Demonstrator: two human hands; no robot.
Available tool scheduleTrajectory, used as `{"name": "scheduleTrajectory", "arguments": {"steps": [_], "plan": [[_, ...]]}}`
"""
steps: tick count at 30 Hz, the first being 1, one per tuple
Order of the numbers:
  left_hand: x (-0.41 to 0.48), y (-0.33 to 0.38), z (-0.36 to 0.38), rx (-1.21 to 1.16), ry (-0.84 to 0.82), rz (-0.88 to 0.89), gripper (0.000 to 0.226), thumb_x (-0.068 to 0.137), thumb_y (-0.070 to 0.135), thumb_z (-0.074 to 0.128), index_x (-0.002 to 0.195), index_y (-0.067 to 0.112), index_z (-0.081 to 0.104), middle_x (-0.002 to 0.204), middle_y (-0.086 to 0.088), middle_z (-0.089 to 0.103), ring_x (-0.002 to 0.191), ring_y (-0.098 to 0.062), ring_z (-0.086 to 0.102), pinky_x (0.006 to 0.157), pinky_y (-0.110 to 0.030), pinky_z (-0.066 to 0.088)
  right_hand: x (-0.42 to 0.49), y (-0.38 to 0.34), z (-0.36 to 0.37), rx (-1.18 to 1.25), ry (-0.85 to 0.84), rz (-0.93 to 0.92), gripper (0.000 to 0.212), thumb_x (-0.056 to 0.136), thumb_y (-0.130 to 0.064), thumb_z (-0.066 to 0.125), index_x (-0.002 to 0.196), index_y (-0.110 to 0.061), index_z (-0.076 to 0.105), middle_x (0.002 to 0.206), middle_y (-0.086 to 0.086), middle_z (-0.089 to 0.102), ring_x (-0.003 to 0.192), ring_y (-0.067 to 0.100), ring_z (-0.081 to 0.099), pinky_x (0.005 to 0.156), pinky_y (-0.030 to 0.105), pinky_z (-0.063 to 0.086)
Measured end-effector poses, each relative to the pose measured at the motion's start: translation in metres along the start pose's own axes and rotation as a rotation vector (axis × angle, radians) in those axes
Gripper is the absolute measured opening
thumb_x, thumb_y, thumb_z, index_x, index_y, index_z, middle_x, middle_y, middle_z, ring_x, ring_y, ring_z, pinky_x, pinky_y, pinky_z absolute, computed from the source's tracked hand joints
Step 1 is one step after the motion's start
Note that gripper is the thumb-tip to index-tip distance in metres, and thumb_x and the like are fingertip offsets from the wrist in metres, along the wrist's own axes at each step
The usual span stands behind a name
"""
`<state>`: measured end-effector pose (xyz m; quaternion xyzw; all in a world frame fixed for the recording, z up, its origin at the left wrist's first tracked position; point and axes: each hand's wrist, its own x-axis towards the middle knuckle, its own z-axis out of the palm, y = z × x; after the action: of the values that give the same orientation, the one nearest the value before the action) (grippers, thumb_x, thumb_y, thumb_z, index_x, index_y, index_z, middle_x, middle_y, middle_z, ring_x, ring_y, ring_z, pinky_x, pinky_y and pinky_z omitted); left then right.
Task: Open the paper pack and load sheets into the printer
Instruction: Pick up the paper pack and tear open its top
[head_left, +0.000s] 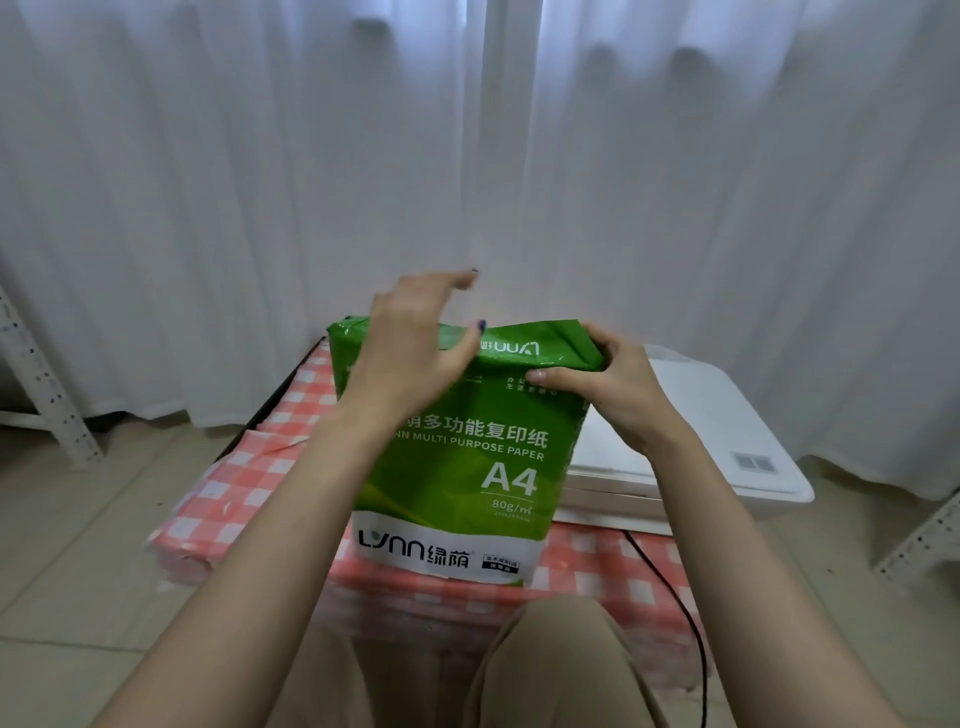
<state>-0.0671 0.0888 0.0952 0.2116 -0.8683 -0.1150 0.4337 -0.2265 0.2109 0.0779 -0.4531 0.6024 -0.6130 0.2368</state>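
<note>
A green and white pack of A4 paper (467, 467) stands upright on its short end on a low table, its printed face toward me. My right hand (602, 379) grips the pack's top right corner, thumb on the front. My left hand (415, 343) hovers over the top left of the pack with fingers spread and curled, its thumb by the top edge; I cannot tell if it touches the wrapper. A white printer (717, 447) with a closed lid sits right behind and to the right of the pack.
The low table wears a red and white checked cloth (249, 467). A black cable (675, 597) runs down from the printer at the right. White curtains hang behind. White metal shelf legs (47, 395) stand at the left and right. My knees are under the table's near edge.
</note>
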Motion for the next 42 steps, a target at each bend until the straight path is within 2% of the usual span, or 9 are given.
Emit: {"name": "scheduleTrajectory", "arguments": {"steps": [3,5,13,17,21,25,30,38,42], "plan": [[0.013,0.013,0.009,0.142,-0.266,0.072,0.034,0.090,0.030,0.050,0.120,0.018,0.060,0.122,0.001,0.065,0.115,-0.018,0.057,0.104,-0.034,0.035,0.000,-0.003,-0.002,-0.022,-0.028,0.006,0.034,0.069,0.004,0.076,0.090,-0.021,0.067,0.086,-0.001,0.071,0.078,0.008,0.069,0.072,0.024,0.058],[0.017,0.015,0.010,0.117,-0.315,0.037,0.030,0.090,0.028,0.050,0.115,0.016,0.063,0.115,-0.002,0.068,0.106,-0.020,0.061,0.093,-0.032,0.045,-0.001,-0.004,-0.002,-0.023,-0.041,0.003,0.035,0.069,0.005,0.076,0.090,-0.022,0.067,0.087,-0.001,0.071,0.079,0.008,0.069,0.072,0.024,0.058],[0.016,0.012,0.007,0.001,-0.298,0.037,0.015,0.088,0.018,0.057,0.099,0.013,0.066,0.103,-0.002,0.067,0.098,-0.019,0.061,0.088,-0.038,0.049,0.000,-0.006,-0.005,-0.028,-0.065,0.040,0.037,0.069,0.002,0.077,0.096,-0.020,0.067,0.094,0.005,0.071,0.089,0.018,0.068,0.078,0.030,0.058],[0.012,0.012,0.011,0.088,-0.192,0.073,0.015,0.087,0.020,0.060,0.098,0.014,0.068,0.106,-0.002,0.060,0.103,-0.017,0.050,0.084,-0.025,0.039,-0.001,-0.011,-0.007,-0.027,-0.154,0.058,0.028,0.077,-0.009,0.073,0.104,-0.013,0.067,0.093,0.004,0.071,0.084,0.014,0.070,0.073,0.024,0.056],[0.001,0.025,0.011,0.070,-0.090,-0.081,0.019,0.087,0.022,0.057,0.105,0.015,0.060,0.095,0.001,0.049,0.086,-0.016,0.053,0.074,-0.030,0.047,0.001,-0.016,-0.012,-0.074,-0.229,0.061,0.029,0.077,0.001,0.070,0.100,-0.017,0.067,0.089,0.002,0.071,0.082,0.011,0.069,0.073,0.022,0.056],[-0.019,0.040,0.014,-0.016,-0.077,-0.313,0.021,0.089,0.028,0.051,0.075,0.013,0.057,0.061,0.002,0.060,0.061,-0.021,0.061,0.061,-0.030,0.045,-0.005,-0.007,-0.008,-0.288,-0.108,-0.123,0.036,0.080,0.004,0.065,0.101,-0.025,0.068,0.096,0.000,0.069,0.091,0.008,0.065,0.080,0.022,0.052],[-0.030,0.062,0.022,-0.600,-0.216,-0.719,0.048,0.089,0.046,0.050,0.069,0.006,0.068,0.062,-0.010,0.073,0.055,-0.020,0.072,0.048,-0.019,0.049,-0.019,0.006,0.003,-0.498,0.004,-0.339,0.048,0.082,0.007,0.057,0.117,-0.025,0.065,0.128,0.000,0.055,0.103,0.009,0.056,0.086,0.008,0.044],[-0.017,0.067,0.023,-0.745,-0.208,-0.864,0.036,0.087,0.033,0.057,0.070,0.006,0.072,0.069,-0.014,0.074,0.061,-0.020,0.072,0.047,-0.017,0.053,-0.023,-0.009,-0.003,-0.294,-0.124,-0.088,0.042,0.083,-0.033,0.044,0.118,-0.023,0.066,0.132,-0.008,0.053,0.114,-0.001,0.053,0.098,0.016,0.039],[-0.018,0.064,0.025,-0.795,-0.202,-0.840,0.026,0.088,0.022,0.056,0.071,0.010,0.071,0.068,-0.007,0.075,0.061,-0.016,0.072,0.053,-0.017,0.055,-0.014,-0.013,-0.009,-0.139,-0.087,0.015,0.034,0.093,-0.026,0.041,0.109,-0.018,0.069,0.117,-0.002,0.068,0.109,0.008,0.060,0.096,0.028,0.046]]}}
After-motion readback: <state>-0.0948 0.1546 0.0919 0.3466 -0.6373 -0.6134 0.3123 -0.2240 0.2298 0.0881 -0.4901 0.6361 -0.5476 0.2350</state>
